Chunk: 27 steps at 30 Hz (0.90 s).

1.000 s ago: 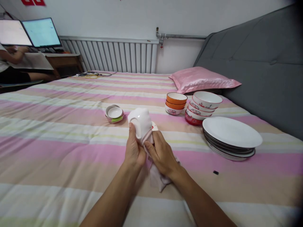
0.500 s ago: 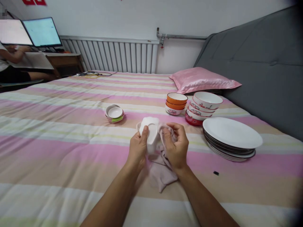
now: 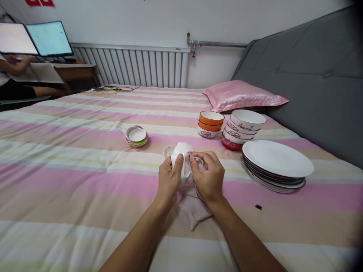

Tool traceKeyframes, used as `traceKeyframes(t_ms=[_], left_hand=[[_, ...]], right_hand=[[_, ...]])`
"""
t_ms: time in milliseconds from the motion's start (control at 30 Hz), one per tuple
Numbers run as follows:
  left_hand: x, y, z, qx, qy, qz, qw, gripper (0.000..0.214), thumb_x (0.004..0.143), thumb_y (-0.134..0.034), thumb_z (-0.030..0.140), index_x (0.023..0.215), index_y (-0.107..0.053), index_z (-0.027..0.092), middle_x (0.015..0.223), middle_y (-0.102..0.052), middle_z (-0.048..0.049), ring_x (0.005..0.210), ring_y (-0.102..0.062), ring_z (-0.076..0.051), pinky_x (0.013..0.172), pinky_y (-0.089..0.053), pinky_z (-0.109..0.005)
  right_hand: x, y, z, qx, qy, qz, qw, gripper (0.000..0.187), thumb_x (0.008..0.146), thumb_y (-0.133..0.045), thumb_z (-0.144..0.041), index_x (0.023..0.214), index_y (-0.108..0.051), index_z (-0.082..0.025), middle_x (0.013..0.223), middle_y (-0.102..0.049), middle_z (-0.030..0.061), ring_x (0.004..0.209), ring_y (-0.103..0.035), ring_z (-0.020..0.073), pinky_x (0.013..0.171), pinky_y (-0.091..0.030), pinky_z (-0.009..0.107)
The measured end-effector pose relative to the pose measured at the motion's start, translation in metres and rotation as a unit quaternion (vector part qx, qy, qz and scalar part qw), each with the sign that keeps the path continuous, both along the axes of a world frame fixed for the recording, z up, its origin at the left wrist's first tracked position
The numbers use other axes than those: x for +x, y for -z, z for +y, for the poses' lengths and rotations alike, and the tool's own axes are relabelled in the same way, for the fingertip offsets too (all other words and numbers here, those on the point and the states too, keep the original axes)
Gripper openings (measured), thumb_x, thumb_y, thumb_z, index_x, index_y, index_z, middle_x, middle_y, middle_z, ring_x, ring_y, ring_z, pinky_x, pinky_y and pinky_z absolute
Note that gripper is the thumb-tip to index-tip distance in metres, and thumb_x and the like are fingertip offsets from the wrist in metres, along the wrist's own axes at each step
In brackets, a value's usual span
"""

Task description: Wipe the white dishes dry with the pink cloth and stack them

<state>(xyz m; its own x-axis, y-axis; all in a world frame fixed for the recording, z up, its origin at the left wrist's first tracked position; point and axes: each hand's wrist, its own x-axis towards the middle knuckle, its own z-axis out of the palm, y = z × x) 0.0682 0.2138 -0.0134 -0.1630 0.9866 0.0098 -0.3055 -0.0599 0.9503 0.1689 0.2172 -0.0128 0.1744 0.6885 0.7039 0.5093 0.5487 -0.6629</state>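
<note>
A small white dish point(image 3: 181, 149) is in my left hand point(image 3: 170, 177), which is closed round it with the thumb on its face. My right hand point(image 3: 209, 175) is closed on a pale pink cloth point(image 3: 194, 207), pressing part of it against the dish's right side. The rest of the cloth hangs down onto the bed below my hands. Just behind the dish, partly covered by it, a pale dish with small dark marks point(image 3: 168, 151) shows its rim.
Small nested dishes point(image 3: 138, 135) sit left of my hands. To the right are orange and white bowls point(image 3: 211, 122), a taller bowl stack point(image 3: 244, 128) and stacked plates point(image 3: 278, 160). A small black object point(image 3: 258, 207), a pink pillow point(image 3: 244, 95) and a person at a desk point(image 3: 17, 70) also show.
The white dish has turned and tilted in my left hand, showing more of the dish behind it. My right hand has pushed the cloth closer against it.
</note>
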Motion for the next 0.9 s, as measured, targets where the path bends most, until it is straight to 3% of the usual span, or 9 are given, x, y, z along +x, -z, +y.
traceKeyframes(t_ms=[233, 467, 633, 900], left_hand=[[-0.004, 0.000, 0.004, 0.012, -0.027, -0.008, 1.000, 0.038, 0.070, -0.062, 0.051, 0.074, -0.055, 0.014, 0.059, -0.053, 0.0033, 0.051, -0.047, -0.007, 0.048, -0.036, -0.018], [-0.014, -0.009, 0.008, 0.004, -0.050, -0.070, 0.996, 0.036, 0.067, -0.066, 0.048, 0.072, -0.053, 0.016, 0.054, -0.050, 0.0058, 0.045, -0.044, -0.006, 0.045, -0.034, -0.018], [-0.013, -0.009, 0.008, 0.023, -0.028, -0.069, 0.997, 0.033, 0.069, -0.065, 0.046, 0.074, -0.054, 0.015, 0.056, -0.052, 0.0047, 0.048, -0.047, -0.007, 0.048, -0.037, -0.019], [-0.012, -0.004, 0.006, 0.008, 0.009, 0.006, 1.000, 0.038, 0.069, -0.064, 0.050, 0.078, -0.060, 0.013, 0.062, -0.056, 0.0019, 0.051, -0.045, -0.007, 0.048, -0.035, -0.018]], right_hand=[[0.002, -0.003, -0.002, -0.023, -0.137, -0.030, 0.990, 0.011, 0.081, -0.054, -0.021, 0.087, -0.064, -0.020, 0.085, -0.059, 0.0039, 0.081, -0.058, 0.0145, 0.074, -0.047, 0.028], [-0.001, 0.002, -0.004, -0.041, -0.202, -0.062, 0.977, 0.008, 0.077, -0.060, -0.021, 0.084, -0.065, -0.021, 0.080, -0.059, 0.0026, 0.076, -0.058, 0.0135, 0.071, -0.047, 0.026], [0.000, 0.001, -0.002, -0.038, -0.162, -0.032, 0.986, 0.006, 0.078, -0.060, -0.023, 0.081, -0.064, -0.020, 0.080, -0.060, 0.0026, 0.076, -0.058, 0.0135, 0.070, -0.047, 0.026], [0.008, -0.002, 0.005, -0.002, -0.027, -0.004, 1.000, 0.006, 0.080, -0.058, -0.024, 0.079, -0.061, -0.020, 0.078, -0.061, 0.0023, 0.075, -0.057, 0.0147, 0.070, -0.046, 0.028]])
